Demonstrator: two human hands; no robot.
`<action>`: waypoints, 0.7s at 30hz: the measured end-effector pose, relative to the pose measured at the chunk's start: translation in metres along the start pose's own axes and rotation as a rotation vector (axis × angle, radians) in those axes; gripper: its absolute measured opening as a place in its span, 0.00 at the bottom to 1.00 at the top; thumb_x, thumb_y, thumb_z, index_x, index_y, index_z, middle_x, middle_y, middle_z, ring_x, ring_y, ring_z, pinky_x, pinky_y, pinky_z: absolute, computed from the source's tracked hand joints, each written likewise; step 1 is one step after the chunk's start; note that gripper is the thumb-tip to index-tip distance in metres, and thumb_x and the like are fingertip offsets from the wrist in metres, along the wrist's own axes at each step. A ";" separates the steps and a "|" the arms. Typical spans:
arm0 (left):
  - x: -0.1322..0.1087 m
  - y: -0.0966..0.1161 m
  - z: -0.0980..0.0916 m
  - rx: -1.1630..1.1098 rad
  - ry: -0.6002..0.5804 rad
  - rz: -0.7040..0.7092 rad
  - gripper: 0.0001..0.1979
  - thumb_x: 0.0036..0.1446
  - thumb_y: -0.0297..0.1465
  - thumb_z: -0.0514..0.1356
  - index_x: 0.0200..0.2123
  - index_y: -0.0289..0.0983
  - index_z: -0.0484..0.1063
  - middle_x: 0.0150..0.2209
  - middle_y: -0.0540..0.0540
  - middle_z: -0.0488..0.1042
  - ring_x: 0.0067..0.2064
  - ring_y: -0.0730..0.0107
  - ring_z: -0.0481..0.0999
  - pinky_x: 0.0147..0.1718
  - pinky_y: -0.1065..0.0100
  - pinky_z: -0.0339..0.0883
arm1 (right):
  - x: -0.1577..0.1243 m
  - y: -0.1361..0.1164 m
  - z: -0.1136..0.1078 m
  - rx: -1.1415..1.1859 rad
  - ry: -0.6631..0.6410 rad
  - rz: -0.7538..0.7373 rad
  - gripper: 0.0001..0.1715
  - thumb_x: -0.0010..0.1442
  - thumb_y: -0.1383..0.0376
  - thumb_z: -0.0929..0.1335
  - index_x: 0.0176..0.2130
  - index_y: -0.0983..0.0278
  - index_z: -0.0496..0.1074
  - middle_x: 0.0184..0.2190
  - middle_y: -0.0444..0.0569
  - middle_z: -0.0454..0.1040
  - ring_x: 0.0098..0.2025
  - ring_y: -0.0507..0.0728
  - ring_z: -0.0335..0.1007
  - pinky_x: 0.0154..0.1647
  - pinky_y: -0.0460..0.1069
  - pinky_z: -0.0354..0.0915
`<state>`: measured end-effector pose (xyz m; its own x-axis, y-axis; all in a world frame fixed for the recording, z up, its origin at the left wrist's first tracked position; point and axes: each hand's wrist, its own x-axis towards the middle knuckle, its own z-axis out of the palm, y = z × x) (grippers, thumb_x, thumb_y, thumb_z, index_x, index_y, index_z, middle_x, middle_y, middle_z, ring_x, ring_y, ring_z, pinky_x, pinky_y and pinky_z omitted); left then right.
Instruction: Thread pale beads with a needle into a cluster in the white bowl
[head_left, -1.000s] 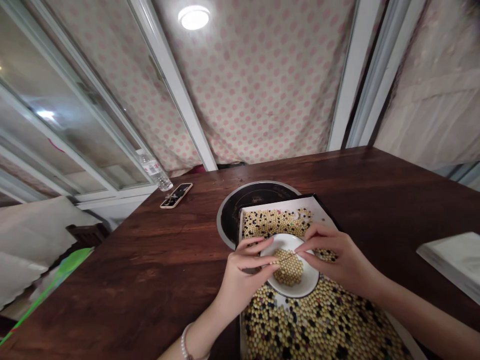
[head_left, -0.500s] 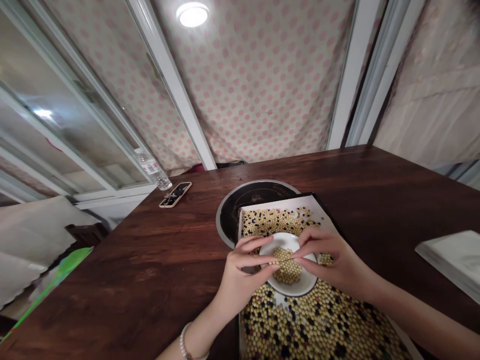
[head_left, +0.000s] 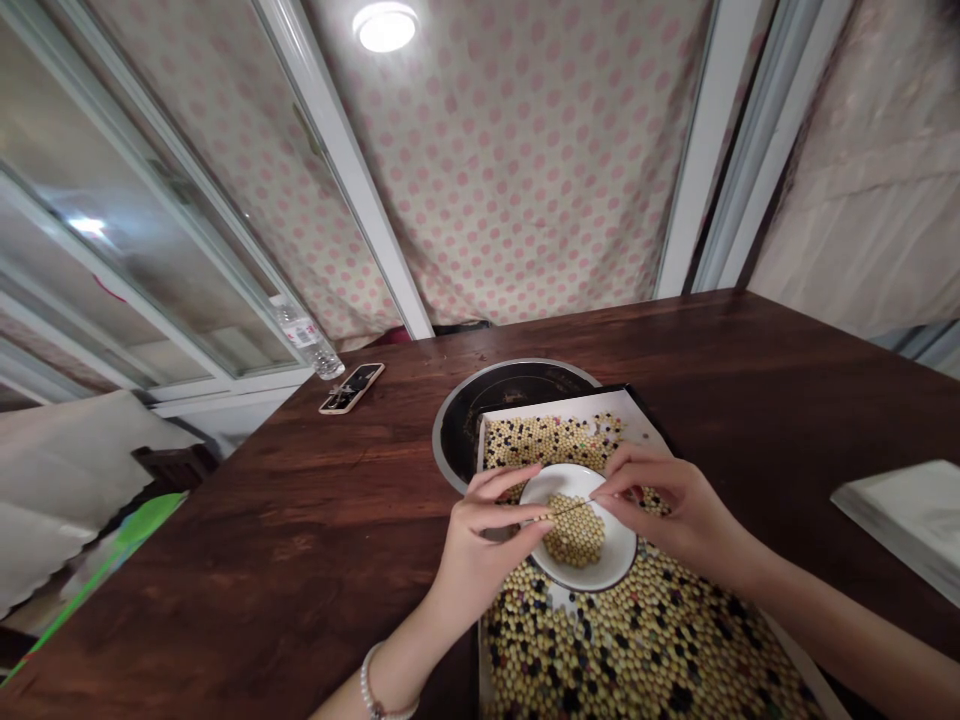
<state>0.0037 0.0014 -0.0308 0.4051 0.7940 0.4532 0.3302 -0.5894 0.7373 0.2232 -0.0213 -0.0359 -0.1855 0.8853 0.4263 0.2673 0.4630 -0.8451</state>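
A white bowl (head_left: 622,560) with a dark rim holds many small round yellowish beads (head_left: 574,545). Over it, a thin dark strand (head_left: 574,507), a cord or a needle, stretches between my hands. My left hand (head_left: 491,525) pinches its left end with thumb and index finger, and what look like pale beads sit at those fingertips. On the other side, my right hand (head_left: 660,495) pinches the right end between thumb and fingers. Beneath the bowl lies a shallow tray (head_left: 651,425) full of yellowish, black and a few coloured beads.
A round dark inset with a grey rim (head_left: 442,445) lies partly under the tray on the wooden table (head_left: 300,560). A phone (head_left: 352,388) and a clear bottle (head_left: 307,338) are at the far left. A white box-like object (head_left: 904,515) rests at right.
My hands have drawn apart: the right moved slightly right and the left slightly left. More of the dark strand shows between the fingertips. The bowl stays about where it was.
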 end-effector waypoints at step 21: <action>0.000 -0.001 0.000 -0.022 -0.003 0.017 0.10 0.48 0.26 0.65 0.32 0.48 0.78 0.45 0.48 0.76 0.47 0.59 0.71 0.47 0.51 0.62 | 0.000 -0.001 -0.001 -0.038 -0.054 0.019 0.09 0.58 0.66 0.65 0.29 0.63 0.73 0.26 0.46 0.68 0.28 0.51 0.62 0.27 0.48 0.58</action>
<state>0.0040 0.0022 -0.0315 0.4135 0.7833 0.4642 0.3047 -0.5994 0.7402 0.2234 -0.0218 -0.0349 -0.2307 0.8907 0.3917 0.3072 0.4486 -0.8393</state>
